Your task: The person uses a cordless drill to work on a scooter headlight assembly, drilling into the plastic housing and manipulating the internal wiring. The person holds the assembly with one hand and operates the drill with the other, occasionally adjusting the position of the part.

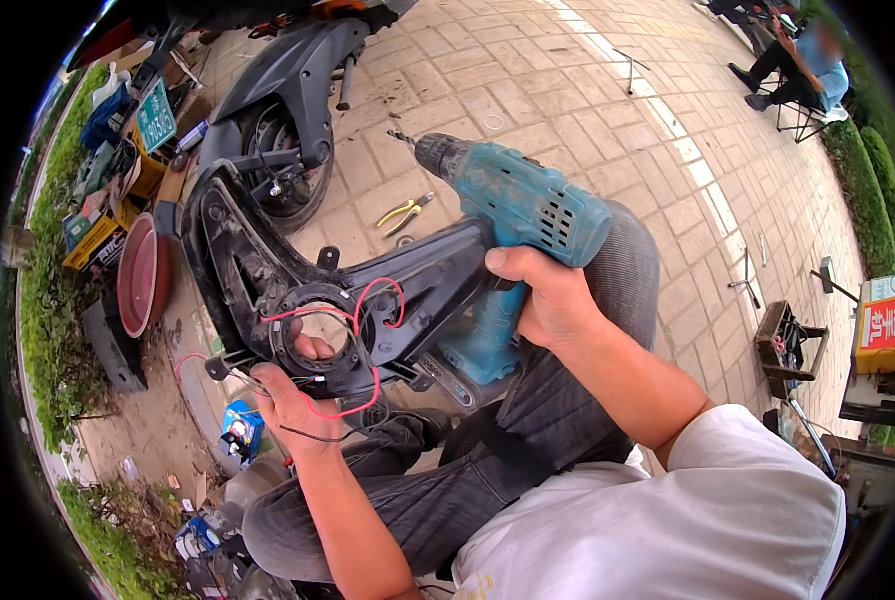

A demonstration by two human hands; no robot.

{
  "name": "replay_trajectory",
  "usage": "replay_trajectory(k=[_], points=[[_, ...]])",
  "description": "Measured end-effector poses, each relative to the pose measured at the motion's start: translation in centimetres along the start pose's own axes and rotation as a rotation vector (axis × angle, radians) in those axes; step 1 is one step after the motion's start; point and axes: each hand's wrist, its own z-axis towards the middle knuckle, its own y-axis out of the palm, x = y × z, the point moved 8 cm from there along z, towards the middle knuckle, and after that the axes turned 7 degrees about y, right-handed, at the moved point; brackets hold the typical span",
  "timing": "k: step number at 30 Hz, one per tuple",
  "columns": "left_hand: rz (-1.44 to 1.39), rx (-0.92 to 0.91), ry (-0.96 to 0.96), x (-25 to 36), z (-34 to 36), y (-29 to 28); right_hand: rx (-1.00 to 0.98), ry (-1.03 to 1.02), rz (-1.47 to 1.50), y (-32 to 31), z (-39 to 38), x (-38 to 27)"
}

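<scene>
I count two bare hands at work here, one tool and one part between them. The right hand (552, 300) grips one teal power drill (532, 200) with a black chuck and a single metal bit; its thumb presses on the handle just below the body, and its other fingers are hidden, so I cannot tell how they lie. The drill sits above the lap, bit aimed up and to the left.

The left hand (295, 405) pinches one black plastic V-shaped panel (237, 245) at its round ring (283, 345), thumb on the near side, at least two fingertips showing through the opening. The panel is held over the legs, its right arm reaching behind the drill; whether they touch, I cannot tell. Thin red wires (403, 305) loop across it, too tangled to count.

On the paving beyond lie one pair of yellow-handled pliers (405, 214) and two dark T-shaped metal tools (629, 75). One round reddish basin (143, 275) leans at the left, and one seated person in blue (819, 80) is far off.
</scene>
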Motion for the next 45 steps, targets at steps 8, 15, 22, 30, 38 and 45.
replay_trajectory(k=[8, 15, 22, 30, 38, 45], points=[[0.427, 0.197, 0.257, 9.7, 5.1, -5.0, -0.168, -0.006, -0.143, 1.9, -0.8, -0.9], [0.706, 0.374, 0.55, 17.4, 7.5, -11.9, -0.571, 0.253, -0.217, 3.8, -3.7, 1.2], [0.88, 0.26, 0.49, 15.5, 8.2, -13.3, -0.861, -0.133, -0.898, 6.3, -5.5, 4.2], [0.907, 0.157, 0.526, 13.9, 6.1, -8.9, -0.878, -0.307, -0.992, 12.4, -4.0, 3.1], [1.107, 0.162, 0.453, 12.1, 6.3, -8.9, -0.716, 0.05, -0.741, 10.1, -3.2, 5.5], [1.07, 0.151, 0.51, 11.6, 6.9, -6.6, -0.758, -0.278, -0.856, 10.3, -3.7, 3.7]])
